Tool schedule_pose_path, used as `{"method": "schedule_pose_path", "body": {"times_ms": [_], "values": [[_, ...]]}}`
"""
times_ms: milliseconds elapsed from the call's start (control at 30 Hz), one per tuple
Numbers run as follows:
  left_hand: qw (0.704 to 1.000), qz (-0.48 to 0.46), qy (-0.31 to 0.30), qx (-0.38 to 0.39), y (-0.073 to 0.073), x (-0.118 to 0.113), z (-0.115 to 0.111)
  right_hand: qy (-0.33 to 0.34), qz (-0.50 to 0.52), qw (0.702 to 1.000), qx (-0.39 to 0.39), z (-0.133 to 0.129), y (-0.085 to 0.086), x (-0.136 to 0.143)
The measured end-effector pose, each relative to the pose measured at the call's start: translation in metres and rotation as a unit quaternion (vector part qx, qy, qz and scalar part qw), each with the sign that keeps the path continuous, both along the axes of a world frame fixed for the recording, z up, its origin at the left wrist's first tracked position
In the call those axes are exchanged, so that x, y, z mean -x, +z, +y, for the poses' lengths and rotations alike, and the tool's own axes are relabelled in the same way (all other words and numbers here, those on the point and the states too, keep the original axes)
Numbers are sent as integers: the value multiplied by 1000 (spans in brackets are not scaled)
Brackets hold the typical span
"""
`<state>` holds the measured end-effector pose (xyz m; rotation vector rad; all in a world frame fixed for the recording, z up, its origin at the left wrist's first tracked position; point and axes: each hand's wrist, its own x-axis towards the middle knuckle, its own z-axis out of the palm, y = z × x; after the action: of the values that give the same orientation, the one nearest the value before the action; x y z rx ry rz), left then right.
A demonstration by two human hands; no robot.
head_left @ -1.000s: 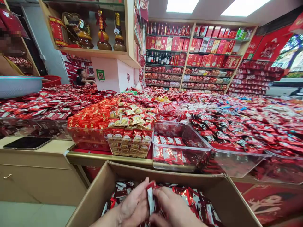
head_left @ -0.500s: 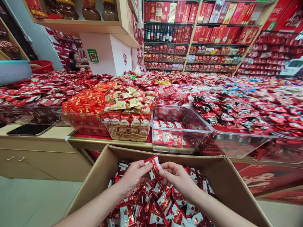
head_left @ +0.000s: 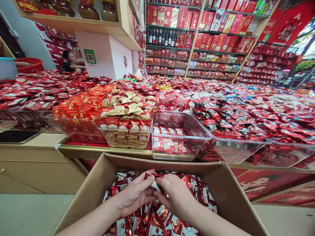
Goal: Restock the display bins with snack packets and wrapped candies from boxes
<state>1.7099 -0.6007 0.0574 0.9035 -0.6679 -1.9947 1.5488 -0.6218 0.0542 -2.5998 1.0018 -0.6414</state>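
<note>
Over an open cardboard box (head_left: 236, 196), my two hands meet around a small red-and-white candy packet (head_left: 155, 186), mostly covered by fingers. My left hand (head_left: 136, 195) pinches it between thumb and index finger, with its lower fingers loosely curled beneath. My right hand (head_left: 176, 196) is closed on the packet's right side, its back toward me and its fingertips partly hidden. Many wrapped candies (head_left: 157, 223) of the same red-and-white look lie loose in the box below.
Behind the box, a clear plastic bin (head_left: 182, 149) holds rows of similar packets. Left of it stand durian candies (head_left: 125, 127) and orange-red packets (head_left: 78, 108). A phone (head_left: 18, 137) lies on the left counter. Another person (head_left: 71, 62) is in the background.
The right hand has turned over the packet and closed in, covering most of it. Both hands have come closer together and slightly lower. The view has swung a little to the right.
</note>
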Motion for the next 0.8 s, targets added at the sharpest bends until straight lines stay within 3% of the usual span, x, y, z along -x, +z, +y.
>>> {"method": "schedule_pose_path", "body": {"times_ms": [133,467,633,733,800], "values": [[1000,0,21,-18,-1,-3,-3,41,27,997,66,6,-1,-4],[996,-44,-52,-64,-6,-9,-5,97,79,978,170,1,2,5],[993,-2,-101,-57,-2,-10,-7,80,47,983,161,1,1,1],[994,20,-101,-45,-2,-11,-7,75,24,985,155,4,14,2],[996,17,-82,-33,-6,-13,-9,84,-4,985,153,6,35,8]]}}
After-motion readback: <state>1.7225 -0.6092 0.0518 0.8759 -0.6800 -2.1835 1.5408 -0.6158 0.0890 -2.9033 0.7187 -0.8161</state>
